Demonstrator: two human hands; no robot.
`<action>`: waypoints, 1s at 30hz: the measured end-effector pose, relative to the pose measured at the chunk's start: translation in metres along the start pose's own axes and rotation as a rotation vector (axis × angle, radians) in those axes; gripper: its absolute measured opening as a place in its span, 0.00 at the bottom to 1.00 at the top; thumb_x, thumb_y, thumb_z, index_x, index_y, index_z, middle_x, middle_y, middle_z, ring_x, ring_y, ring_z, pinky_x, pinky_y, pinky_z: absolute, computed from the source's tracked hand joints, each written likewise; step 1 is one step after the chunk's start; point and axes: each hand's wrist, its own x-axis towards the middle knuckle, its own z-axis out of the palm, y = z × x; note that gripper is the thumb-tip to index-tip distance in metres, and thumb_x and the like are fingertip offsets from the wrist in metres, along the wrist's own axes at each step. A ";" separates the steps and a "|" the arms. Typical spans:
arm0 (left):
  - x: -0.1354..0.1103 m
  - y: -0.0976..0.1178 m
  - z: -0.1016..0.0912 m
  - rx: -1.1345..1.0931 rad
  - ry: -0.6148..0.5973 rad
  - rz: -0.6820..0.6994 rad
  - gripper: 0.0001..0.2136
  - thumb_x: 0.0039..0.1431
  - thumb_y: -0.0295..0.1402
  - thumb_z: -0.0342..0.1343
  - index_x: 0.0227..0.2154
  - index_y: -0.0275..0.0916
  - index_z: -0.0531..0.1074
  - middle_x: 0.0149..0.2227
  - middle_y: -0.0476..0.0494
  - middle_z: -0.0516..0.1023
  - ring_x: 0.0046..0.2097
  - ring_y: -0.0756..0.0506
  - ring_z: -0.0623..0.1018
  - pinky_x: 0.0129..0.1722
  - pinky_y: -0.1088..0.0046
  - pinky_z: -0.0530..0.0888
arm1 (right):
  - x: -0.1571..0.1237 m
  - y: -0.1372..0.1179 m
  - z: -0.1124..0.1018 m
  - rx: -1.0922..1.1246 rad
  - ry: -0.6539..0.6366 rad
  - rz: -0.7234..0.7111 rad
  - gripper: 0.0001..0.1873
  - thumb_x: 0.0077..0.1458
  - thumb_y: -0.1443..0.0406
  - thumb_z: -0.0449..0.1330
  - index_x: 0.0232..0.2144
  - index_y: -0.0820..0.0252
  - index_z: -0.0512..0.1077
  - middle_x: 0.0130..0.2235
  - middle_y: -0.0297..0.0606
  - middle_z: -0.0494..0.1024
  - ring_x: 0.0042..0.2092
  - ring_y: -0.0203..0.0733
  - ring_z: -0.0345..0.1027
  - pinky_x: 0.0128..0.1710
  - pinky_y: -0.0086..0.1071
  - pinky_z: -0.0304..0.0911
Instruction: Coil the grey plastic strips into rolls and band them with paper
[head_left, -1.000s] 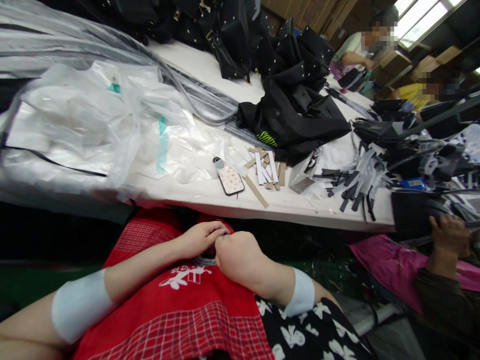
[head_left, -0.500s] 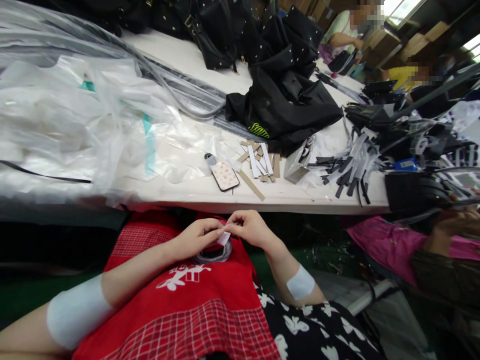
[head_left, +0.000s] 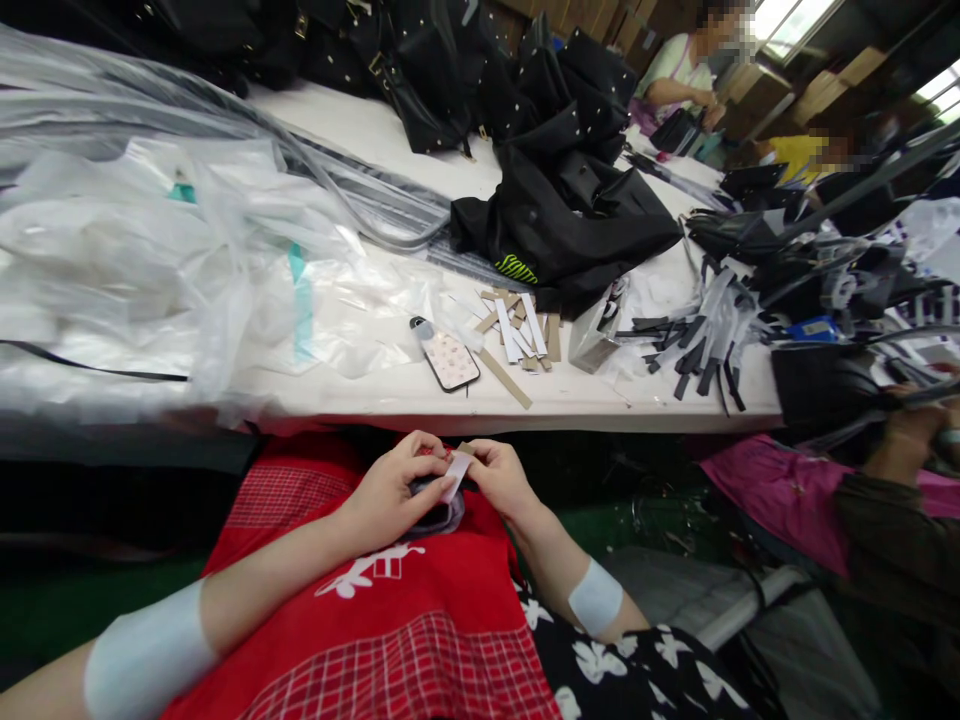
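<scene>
Above the red apron [head_left: 450, 580], my left hand [head_left: 396, 492] pinches a small white strip [head_left: 455, 476] between thumb and fingers. My right hand [head_left: 501, 482] grips the strip's other end, where a tan edge shows. Just under the fingers, a dark grey roll-like thing [head_left: 448, 518] rests in the lap, partly hidden by my left hand. On the table [head_left: 360, 395] ahead lie a phone [head_left: 451, 361] with a patterned case and a pile of white and tan strips [head_left: 523, 325]. One tan strip [head_left: 506, 378] lies apart, beside the phone.
Clear plastic bags [head_left: 150, 260] cover the table's left side. Black studded bags [head_left: 435, 80] and a black cloth bag [head_left: 577, 220] stand behind. Dark strips [head_left: 701, 340] and a clear box [head_left: 596, 335] lie rightward. Co-workers [head_left: 679, 85] are at the back; another person's arm [head_left: 907, 440] is at right.
The white strip now shows longer between my hands, with a tan edge visible. My right hand has moved slightly down and its fingers have shifted right along the strip. The view has tilted a little.
</scene>
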 end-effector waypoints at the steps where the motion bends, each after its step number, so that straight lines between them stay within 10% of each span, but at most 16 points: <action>1: 0.000 -0.001 0.000 0.014 0.019 -0.016 0.09 0.60 0.35 0.52 0.32 0.40 0.76 0.41 0.43 0.73 0.45 0.46 0.73 0.47 0.71 0.69 | -0.002 -0.003 -0.002 -0.047 -0.005 -0.028 0.12 0.47 0.58 0.64 0.25 0.64 0.76 0.25 0.33 0.75 0.27 0.33 0.63 0.29 0.26 0.58; 8: 0.002 0.003 0.005 -0.014 -0.003 -0.146 0.13 0.60 0.37 0.52 0.23 0.39 0.73 0.27 0.48 0.73 0.32 0.48 0.73 0.37 0.73 0.69 | -0.011 -0.022 -0.015 -0.146 -0.205 0.019 0.19 0.56 0.54 0.55 0.31 0.64 0.78 0.30 0.39 0.79 0.32 0.39 0.70 0.34 0.30 0.64; 23: -0.004 0.020 0.009 0.003 0.040 -0.226 0.09 0.51 0.35 0.58 0.35 0.40 0.67 0.35 0.47 0.76 0.36 0.45 0.75 0.39 0.69 0.71 | -0.010 -0.033 -0.017 -0.306 -0.209 0.083 0.12 0.45 0.61 0.65 0.29 0.65 0.80 0.29 0.40 0.81 0.29 0.40 0.73 0.32 0.30 0.66; 30: 0.009 0.003 -0.007 -0.178 -0.232 -0.341 0.10 0.51 0.38 0.57 0.32 0.37 0.74 0.33 0.43 0.80 0.36 0.42 0.77 0.40 0.66 0.72 | -0.039 -0.040 -0.004 -0.846 -0.233 -0.388 0.18 0.56 0.63 0.55 0.49 0.60 0.74 0.45 0.43 0.78 0.46 0.44 0.72 0.49 0.36 0.65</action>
